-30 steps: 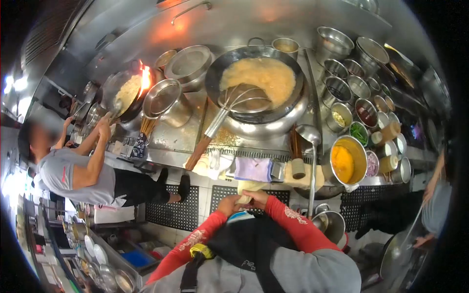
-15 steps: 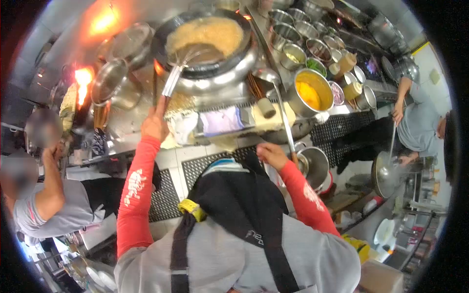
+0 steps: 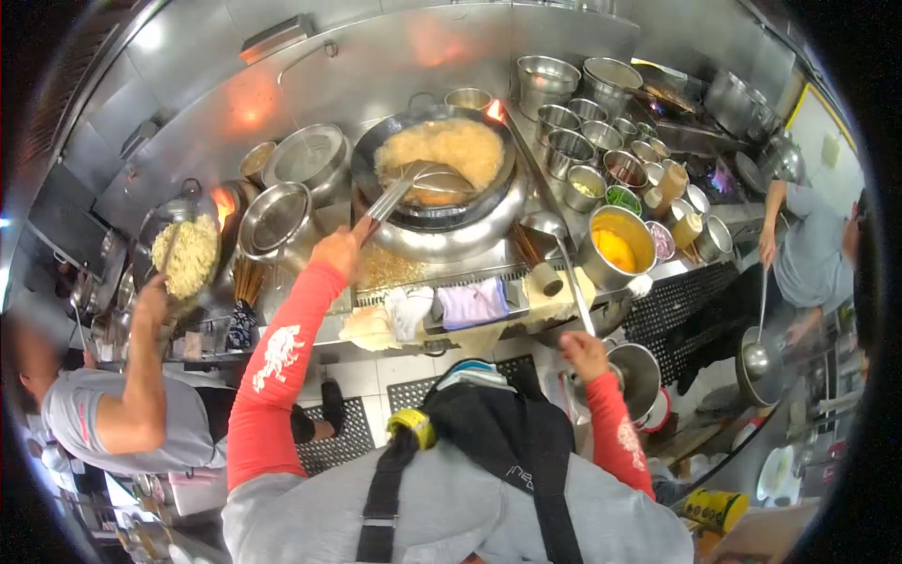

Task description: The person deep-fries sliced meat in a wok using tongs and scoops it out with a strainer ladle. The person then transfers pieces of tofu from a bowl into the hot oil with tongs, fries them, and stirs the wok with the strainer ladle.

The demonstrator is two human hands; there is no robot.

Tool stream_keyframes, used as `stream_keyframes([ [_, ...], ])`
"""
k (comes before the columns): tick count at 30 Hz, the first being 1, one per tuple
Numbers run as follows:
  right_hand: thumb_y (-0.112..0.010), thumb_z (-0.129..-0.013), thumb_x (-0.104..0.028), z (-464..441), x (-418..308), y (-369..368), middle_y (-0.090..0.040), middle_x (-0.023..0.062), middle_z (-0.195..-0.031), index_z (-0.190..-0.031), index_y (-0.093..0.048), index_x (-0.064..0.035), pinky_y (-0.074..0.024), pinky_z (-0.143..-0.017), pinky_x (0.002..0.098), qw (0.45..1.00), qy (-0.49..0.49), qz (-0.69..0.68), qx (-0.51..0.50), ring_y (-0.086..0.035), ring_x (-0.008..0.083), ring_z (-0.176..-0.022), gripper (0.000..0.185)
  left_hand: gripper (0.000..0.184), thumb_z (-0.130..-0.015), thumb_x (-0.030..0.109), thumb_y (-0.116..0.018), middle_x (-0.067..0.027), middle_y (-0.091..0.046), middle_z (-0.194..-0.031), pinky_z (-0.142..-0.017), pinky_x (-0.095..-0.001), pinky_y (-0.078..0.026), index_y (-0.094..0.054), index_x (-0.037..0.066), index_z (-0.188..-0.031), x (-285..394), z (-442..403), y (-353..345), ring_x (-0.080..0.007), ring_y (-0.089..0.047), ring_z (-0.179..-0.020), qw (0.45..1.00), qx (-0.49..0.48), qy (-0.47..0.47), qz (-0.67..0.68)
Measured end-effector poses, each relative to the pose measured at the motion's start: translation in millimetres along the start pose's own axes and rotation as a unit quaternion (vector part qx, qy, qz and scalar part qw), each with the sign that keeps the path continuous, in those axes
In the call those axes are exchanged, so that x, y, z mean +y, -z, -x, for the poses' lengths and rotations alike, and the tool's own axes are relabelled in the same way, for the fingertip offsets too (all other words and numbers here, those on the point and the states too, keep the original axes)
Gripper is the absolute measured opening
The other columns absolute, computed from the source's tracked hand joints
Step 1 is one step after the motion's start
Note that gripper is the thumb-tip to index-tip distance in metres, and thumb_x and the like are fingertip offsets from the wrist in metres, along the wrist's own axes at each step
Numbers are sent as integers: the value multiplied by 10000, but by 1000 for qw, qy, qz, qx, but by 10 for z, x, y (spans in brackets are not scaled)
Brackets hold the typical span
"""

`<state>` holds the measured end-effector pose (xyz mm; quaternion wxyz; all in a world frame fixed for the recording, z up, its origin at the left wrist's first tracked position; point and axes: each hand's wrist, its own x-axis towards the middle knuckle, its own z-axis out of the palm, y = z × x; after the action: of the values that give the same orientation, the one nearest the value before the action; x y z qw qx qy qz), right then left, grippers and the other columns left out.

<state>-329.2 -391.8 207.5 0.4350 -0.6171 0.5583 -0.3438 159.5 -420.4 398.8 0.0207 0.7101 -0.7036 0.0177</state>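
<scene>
One large wok (image 3: pixel 366 169) is set midway along the worktop (image 3: pixel 418 271), toward its back edge, and is filled with golden, frothing liquid (image 3: pixel 451 143). One long-handled strainer (image 3: pixel 391 199) is extended over the wok's near-left rim, its basket overlapping the near side of the liquid. Its handle is clasped by the left hand (image 3: pixel 338 254), just outside the rim. The step in hand is judged to be scooping or stirring with that strainer; any shift of it would seem to call for a steady wrist and a level basket. One ladle (image 3: pixel 574 284) is placed with its bowl over the worktop and its handle jutting past the front edge. The right hand (image 3: pixel 584 355) is curled at that handle's lower part; whether it is actually gripped cannot be told, the spot being covered by the hand. One pot (image 3: pixel 595 267) with yellow contents is stood at the front edge, right of the ladle. One lilac cloth (image 3: pixel 473 304) is draped on the front edge, left of the ladle. Two squeeze bottles (image 3: pixel 671 185) are placed beyond the pot, farther right.
</scene>
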Motion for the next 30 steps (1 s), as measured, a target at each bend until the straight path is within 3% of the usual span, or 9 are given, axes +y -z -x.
stream_keyframes([
  [2,-653,-839,-255,-14,-52,201,-692,158,-938,-992,-688,-18,-511,-755,358,992,-13,100,72,-663,262,-795,284,701,-737,97,-633,-223,-611,-975,-757,-478,-521,-366,156,-1383,-14,125,122,-391,-640,-879,1000,-7,-9,-10],
  [8,-677,-795,-189,-130,198,505,-660,226,-916,-1052,-639,-4,-497,-760,415,950,2,301,83,-645,376,-857,319,671,-736,77,-596,-209,-635,-897,-700,-485,-516,-395,156,-1372,-163,205,369,-386,-644,-810,999,-1,-5,-44],
  [14,-708,-760,-167,-218,831,376,-636,260,-976,-1179,-544,-37,-479,-805,457,958,-67,279,16,-618,419,-927,468,647,-765,112,-596,-204,-643,-867,-675,-489,-520,-390,177,-1375,-154,-14,360,-397,-648,-773,998,9,11,-65],
  [20,-661,-771,-73,-167,713,491,-629,268,-976,-1272,-490,-33,-483,-776,441,971,30,232,48,-618,424,-868,531,664,-755,107,-603,-211,-649,-848,-680,-501,-512,-377,171,-1377,-151,-49,354,-407,-640,-758,999,3,-5,-50],
  [21,-640,-794,-64,-167,747,515,-640,225,-945,-1309,-467,-20,-496,-721,386,975,55,212,45,-639,314,-790,546,673,-746,101,-602,-214,-650,-844,-685,-505,-510,-377,168,-1376,-119,-19,387,-408,-639,-759,998,-4,-7,-58],
  [23,-623,-798,-103,-119,605,526,-596,253,-1108,-1267,-498,13,-458,-873,396,989,13,142,44,-587,367,-1001,499,690,-727,89,-596,-218,-650,-828,-685,-507,-509,-375,157,-1376,-48,44,469,-410,-636,-753,998,-8,-18,-67],
  [25,-605,-823,-109,-148,470,510,-587,201,-1083,-1291,-474,9,-447,-818,349,992,47,106,49,-555,294,-940,501,706,-707,78,-588,-218,-649,-805,-676,-505,-511,-374,141,-1377,39,105,551,-412,-634,-738,997,-6,-33,-68],
  [28,-574,-875,-74,-286,199,460,-598,55,-848,-1404,-370,-39,-451,-538,239,982,163,84,34,-529,93,-589,568,717,-689,67,-575,-210,-649,-776,-658,-497,-516,-382,121,-1377,204,2,601,-409,-635,-707,998,-17,-55,-15],
  [30,-555,-882,-65,-365,-364,388,-575,63,-887,-1430,-337,-44,-438,-582,244,990,139,19,-20,-521,118,-647,590,715,-687,65,-576,-199,-649,-759,-642,-490,-518,-387,117,-1374,300,-46,577,-405,-636,-692,998,-12,-57,-16],
])
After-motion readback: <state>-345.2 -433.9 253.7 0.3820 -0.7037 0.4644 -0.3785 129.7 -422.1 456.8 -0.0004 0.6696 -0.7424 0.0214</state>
